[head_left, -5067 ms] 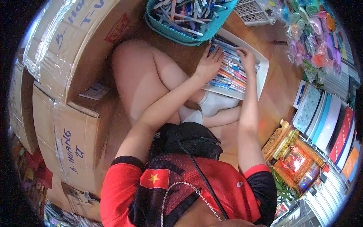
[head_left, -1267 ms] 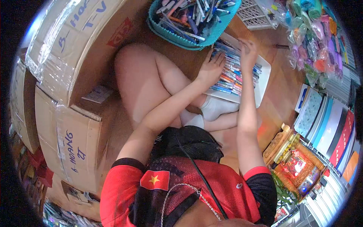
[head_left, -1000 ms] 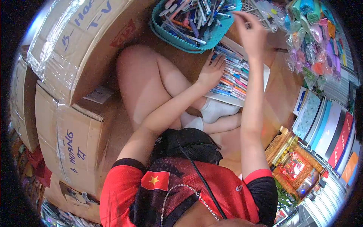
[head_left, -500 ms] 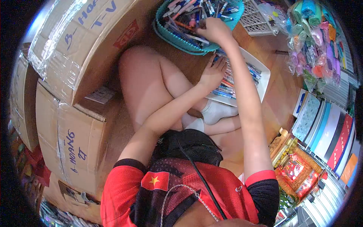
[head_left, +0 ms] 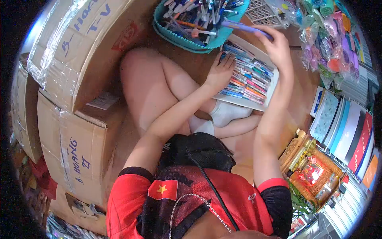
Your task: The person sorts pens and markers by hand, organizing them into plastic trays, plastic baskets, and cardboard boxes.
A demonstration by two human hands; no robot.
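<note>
A white tray (head_left: 272, 89) lies by the crossed legs, with rows of pens (head_left: 251, 77) in many colours packed in it. My left hand (head_left: 221, 74) rests at the tray's left side, fingers slightly apart over the pens there. My right hand (head_left: 275, 47) is raised over the tray's upper right edge, its fingers closed on a long purple-blue pen (head_left: 250, 28). This pen points left towards a turquoise basket (head_left: 181, 43), which is heaped with loose, jumbled pens.
Large cardboard boxes (head_left: 85, 139) stand stacked on the left. A white plastic crate (head_left: 264, 15) is beyond the tray. Bagged colourful items (head_left: 330, 47) hang at the upper right. Lower right are an ornate red and gold altar (head_left: 314, 173) and a row of upright panels (head_left: 342, 131).
My right hand has left the basket and moved right, now with the purple-blue pen in it. More of the tray shows. My left hand has stayed at the tray's left side.
</note>
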